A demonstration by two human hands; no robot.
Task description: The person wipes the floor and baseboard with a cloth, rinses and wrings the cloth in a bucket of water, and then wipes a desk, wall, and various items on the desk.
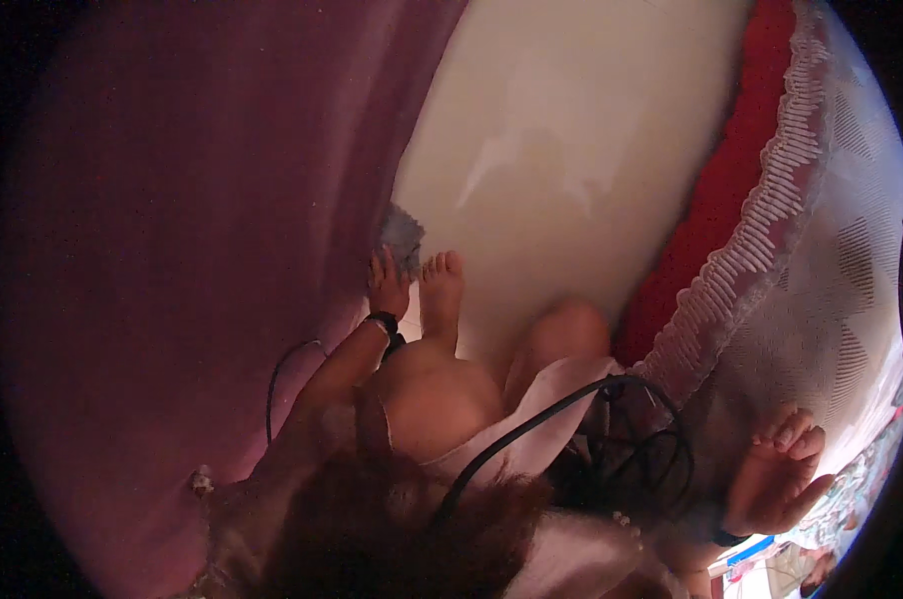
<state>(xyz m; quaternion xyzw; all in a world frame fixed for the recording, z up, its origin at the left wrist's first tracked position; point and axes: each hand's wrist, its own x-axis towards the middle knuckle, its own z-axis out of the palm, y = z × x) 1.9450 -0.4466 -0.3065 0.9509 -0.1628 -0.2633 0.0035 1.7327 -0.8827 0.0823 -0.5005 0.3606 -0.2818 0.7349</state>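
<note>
My left hand (389, 285) reaches down to the floor beside the maroon drape on the left. Its fingers are stretched out and slightly apart, at the near edge of a crumpled grey cloth (403, 238). Part of that cloth is hidden by the hand and the drape, and I see no grip around it. A dark band circles my left wrist. Off to the right, my right hand (779, 477) is raised with its palm showing, the fingers loosely bent and apart, holding nothing. It is nearest to a white patterned cover (811, 339).
Maroon fabric (172, 220) fills the left side. Pale, glossy floor (581, 110) stretches ahead of my bare foot (442, 299). Red fabric (726, 180) with a lace trim (771, 205) borders the right. A black cable (531, 423) loops across my lap.
</note>
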